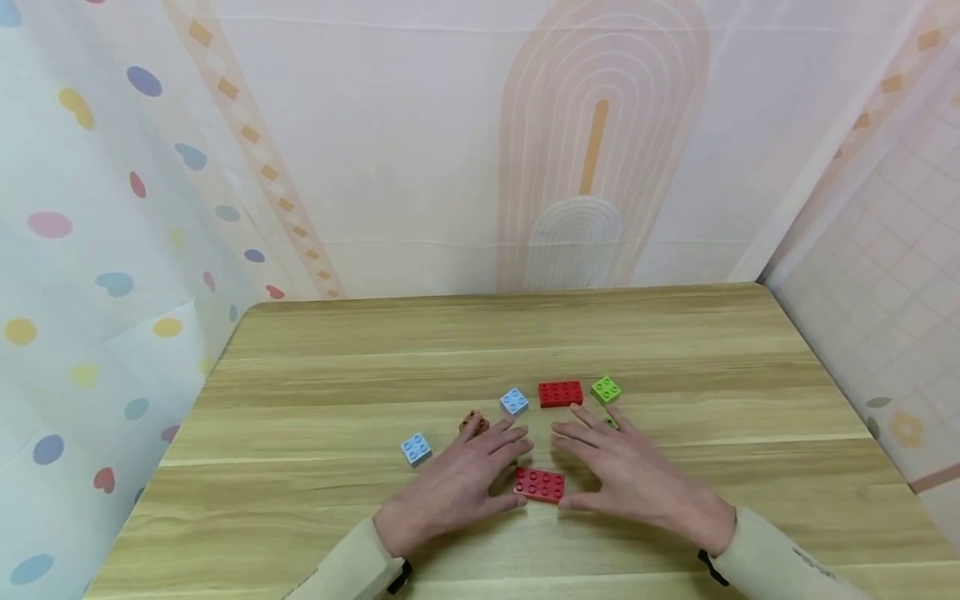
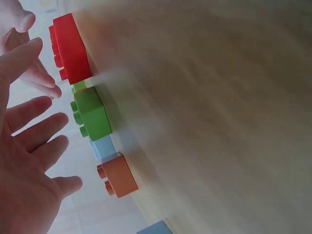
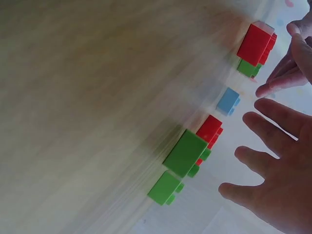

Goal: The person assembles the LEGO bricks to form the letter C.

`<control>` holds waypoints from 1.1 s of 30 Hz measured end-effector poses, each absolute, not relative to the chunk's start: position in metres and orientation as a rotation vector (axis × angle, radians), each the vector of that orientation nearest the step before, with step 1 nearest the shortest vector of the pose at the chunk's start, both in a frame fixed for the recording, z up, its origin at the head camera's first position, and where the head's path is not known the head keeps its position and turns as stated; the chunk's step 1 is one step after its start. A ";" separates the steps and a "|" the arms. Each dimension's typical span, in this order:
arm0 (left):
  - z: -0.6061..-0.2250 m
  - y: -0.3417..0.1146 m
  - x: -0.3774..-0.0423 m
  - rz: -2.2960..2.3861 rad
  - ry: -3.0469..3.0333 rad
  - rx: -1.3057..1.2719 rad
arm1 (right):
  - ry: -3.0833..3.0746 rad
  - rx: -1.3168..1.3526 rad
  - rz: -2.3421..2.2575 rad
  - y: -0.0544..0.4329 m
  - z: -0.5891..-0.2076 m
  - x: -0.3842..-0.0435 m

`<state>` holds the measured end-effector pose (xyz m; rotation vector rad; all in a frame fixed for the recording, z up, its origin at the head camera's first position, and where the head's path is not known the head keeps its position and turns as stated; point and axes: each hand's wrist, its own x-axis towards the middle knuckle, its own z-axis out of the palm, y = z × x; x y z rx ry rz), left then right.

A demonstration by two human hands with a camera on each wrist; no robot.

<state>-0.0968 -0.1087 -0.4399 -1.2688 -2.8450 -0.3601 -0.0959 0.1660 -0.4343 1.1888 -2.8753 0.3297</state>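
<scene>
Both hands hover with spread, relaxed fingers low over loose toy building bricks, holding nothing. Between the thumbs lies a red brick (image 1: 539,484) with two rows of studs. My left hand (image 1: 461,479) partly covers an orange-brown brick (image 1: 474,423) and a green brick (image 2: 92,113), which barely shows past its fingers in the head view. Left of that hand sits a light blue brick (image 1: 416,448). My right hand (image 1: 645,471) hides most of another green brick (image 3: 186,153). Beyond its fingertips are a second red brick (image 1: 560,394) and a lime green brick (image 1: 606,390).
A second light blue brick (image 1: 514,402) lies beyond the left fingertips. All the bricks rest studs up on a wooden table (image 1: 337,358). Patterned cloth (image 1: 405,167) hangs behind it and along both sides.
</scene>
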 end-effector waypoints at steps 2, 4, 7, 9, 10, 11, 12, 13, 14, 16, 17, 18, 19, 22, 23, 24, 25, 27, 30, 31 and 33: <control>-0.440 -0.107 -0.097 -0.332 -2.841 -1.293 | -2.867 1.214 0.319 0.164 -0.435 -0.097; -0.441 -0.106 -0.098 -0.309 -2.838 -1.306 | -2.858 1.233 0.311 0.163 -0.436 -0.097; -0.442 -0.105 -0.100 -0.278 -2.832 -1.314 | -2.842 1.252 0.297 0.162 -0.437 -0.097; -0.443 -0.105 -0.102 -0.269 -2.829 -1.318 | -2.843 1.256 0.291 0.161 -0.437 -0.096; -0.444 -0.104 -0.103 -0.263 -2.825 -1.321 | -2.846 1.255 0.294 0.161 -0.437 -0.096; -0.444 -0.104 -0.103 -0.260 -2.821 -1.324 | -2.844 1.256 0.290 0.161 -0.438 -0.096; -0.444 -0.104 -0.104 -0.256 -2.817 -1.329 | -2.843 1.255 0.282 0.161 -0.438 -0.096; -0.444 -0.104 -0.104 -0.259 -2.814 -1.333 | -2.840 1.255 0.274 0.161 -0.438 -0.096; -0.445 -0.104 -0.105 -0.262 -2.810 -1.338 | -2.839 1.254 0.265 0.161 -0.438 -0.096; -0.444 -0.103 -0.105 -0.261 -2.807 -1.348 | -2.829 1.254 0.251 0.161 -0.439 -0.096; -0.444 -0.102 -0.106 -0.259 -2.806 -1.353 | -2.822 1.254 0.242 0.161 -0.439 -0.097; -0.444 -0.102 -0.106 -0.255 -2.807 -1.357 | -2.821 1.252 0.235 0.161 -0.440 -0.097; -0.444 -0.102 -0.106 -0.252 -2.807 -1.360 | -2.817 1.252 0.234 0.161 -0.439 -0.097; -0.443 -0.101 -0.105 -0.220 -2.804 -1.362 | -2.824 1.244 0.269 0.163 -0.439 -0.097; -0.443 -0.100 -0.105 -0.209 -2.805 -1.361 | -2.830 1.235 0.291 0.164 -0.438 -0.097; -0.443 -0.100 -0.105 -0.199 -2.806 -1.360 | -2.831 1.226 0.313 0.165 -0.438 -0.098; -0.443 -0.100 -0.105 -0.192 -2.807 -1.358 | -2.834 1.212 0.343 0.167 -0.437 -0.099; -0.443 -0.099 -0.104 -0.180 -2.814 -1.355 | -2.837 1.179 0.396 0.172 -0.436 -0.101; -0.442 -0.099 -0.104 -0.188 -2.830 -1.348 | -2.829 1.123 0.449 0.181 -0.434 -0.105; -0.442 -0.098 -0.104 -0.191 -2.834 -1.345 | -2.830 1.107 0.471 0.184 -0.434 -0.107; -0.443 -0.098 -0.104 -0.204 -2.840 -1.343 | -2.831 1.083 0.506 0.190 -0.434 -0.110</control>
